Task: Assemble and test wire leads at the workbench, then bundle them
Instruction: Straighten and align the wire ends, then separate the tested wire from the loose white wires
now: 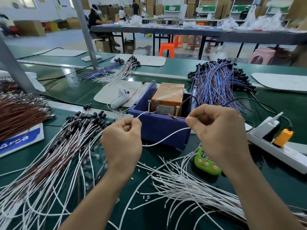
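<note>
Green matting covers the workbench [71, 95], seen from above by the person working at it. At the middle of the bench stands a dark blue box [159, 128] with two upright screws, a left screw [149, 106] and a right screw [177, 112], on its near rim, and an orange block [167, 95] wrapped in film inside. Both hands are raised just in front of the box. The left hand [122, 143] pinches one white wire lead [166, 136] between thumb and forefinger near the left screw. The right hand [219, 130] pinches it just beside the right screw, and the lead sags in a loop between them. Loose white leads [191, 185] fan toward the near right corner; leads with black caps [69, 141] spread along the near left. A green timer [206, 163] lies under the right wrist.
</note>
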The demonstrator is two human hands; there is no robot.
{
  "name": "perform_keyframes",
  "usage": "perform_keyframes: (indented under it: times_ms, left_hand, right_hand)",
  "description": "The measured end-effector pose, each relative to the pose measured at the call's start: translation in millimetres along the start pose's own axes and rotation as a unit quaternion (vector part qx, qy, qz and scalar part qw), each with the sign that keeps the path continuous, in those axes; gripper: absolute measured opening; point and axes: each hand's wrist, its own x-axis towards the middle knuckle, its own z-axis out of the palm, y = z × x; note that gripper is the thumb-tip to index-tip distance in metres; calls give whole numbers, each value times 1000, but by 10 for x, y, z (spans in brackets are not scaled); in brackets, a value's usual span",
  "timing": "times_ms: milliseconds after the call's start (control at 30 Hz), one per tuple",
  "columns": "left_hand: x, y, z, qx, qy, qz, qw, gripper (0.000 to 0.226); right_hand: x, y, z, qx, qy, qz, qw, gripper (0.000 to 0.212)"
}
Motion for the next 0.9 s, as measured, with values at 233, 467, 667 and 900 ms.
perform_keyframes:
  times_ms: [233,467,667,900]
  left_hand:
    - [3,-14,12,-5,3,11,1000,33]
    - [8,-14,14,-7,0,9,1000,35]
    - [9,-20,12,-14,-3,3,1000,32]
    - [20,-28,18,-19,-3,0,1000,28]
  right_hand:
    - [17,98,29,-1,8,4,1000,11]
    - [31,157,67,16,3,5,1000,8]
    - [48,190,95,21,7,10,1000,8]
    - [53,219,154,7,9,9,1000,8]
